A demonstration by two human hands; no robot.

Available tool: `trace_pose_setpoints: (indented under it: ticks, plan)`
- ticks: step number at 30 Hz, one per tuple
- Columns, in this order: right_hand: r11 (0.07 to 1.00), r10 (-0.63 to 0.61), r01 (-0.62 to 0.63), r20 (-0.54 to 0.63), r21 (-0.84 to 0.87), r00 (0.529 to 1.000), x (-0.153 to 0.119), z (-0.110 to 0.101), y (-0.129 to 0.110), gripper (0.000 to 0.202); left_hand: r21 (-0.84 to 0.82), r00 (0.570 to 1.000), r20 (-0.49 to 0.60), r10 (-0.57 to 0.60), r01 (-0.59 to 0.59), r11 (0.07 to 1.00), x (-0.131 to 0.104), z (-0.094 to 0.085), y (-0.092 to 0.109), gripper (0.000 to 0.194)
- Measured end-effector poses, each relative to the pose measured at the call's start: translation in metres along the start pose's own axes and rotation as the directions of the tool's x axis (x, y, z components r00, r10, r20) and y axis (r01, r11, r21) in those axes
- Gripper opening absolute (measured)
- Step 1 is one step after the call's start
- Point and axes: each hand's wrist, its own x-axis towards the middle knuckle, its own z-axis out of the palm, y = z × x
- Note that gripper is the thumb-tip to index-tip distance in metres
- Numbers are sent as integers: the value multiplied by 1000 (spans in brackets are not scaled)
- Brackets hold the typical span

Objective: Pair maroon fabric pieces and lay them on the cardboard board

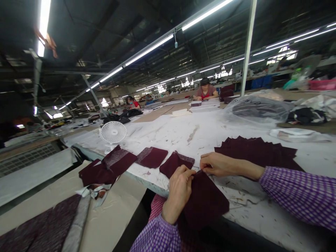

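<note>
Maroon cloth (pixel 207 199) is what I'd keep an eye on, since its lower part looks to hang past the near edge of the table (pixel 252 210). The left hand (pixel 181 189) seems to pinch its top edge between thumb and fingers, and the right hand (pixel 217 163) pinches the same edge just beside it, though I can't see the exact fingertip contact. If one side tugs harder, I reckon that edge goes skewed or puckers, and if both pinches slacken, the overhang could drag it down off the table. Right forearm lies just beside the fanned pile (pixel 254 150), so a careless elbow might smear those layers out of order. Just beyond the left fingers is a folded piece (pixel 174 164), close enough to get knocked crooked. Further left, the heap (pixel 105 168) spills over the table edge, and a bump could send it sliding. Past that stands a small fan (pixel 112 133); can't tell if it's running, but a breeze might flip loose corners. The clear bag (pixel 257 108) and the co-worker (pixel 206 91) look too far off to matter.
</note>
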Motion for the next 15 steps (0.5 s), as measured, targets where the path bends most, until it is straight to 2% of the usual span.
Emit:
trace_pose_setpoints:
  ticks: [4, 8, 15]
  plan:
    - [983, -66, 59, -33, -174, 997, 0, 5, 1, 15, -12, 1000, -9, -14, 14, 1000, 3, 1, 1, 25]
    - [905, -167, 125, -70, -406, 984, 1, 7, 10, 18, 0, 999, -11, -48, 48, 999, 9, 4, 3, 26]
    - [827, -249, 201, -20, -525, 968, -4, 8, 21, 16, 185, 1000, -19, 3, 1, 983, 8, 14, 1, 31]
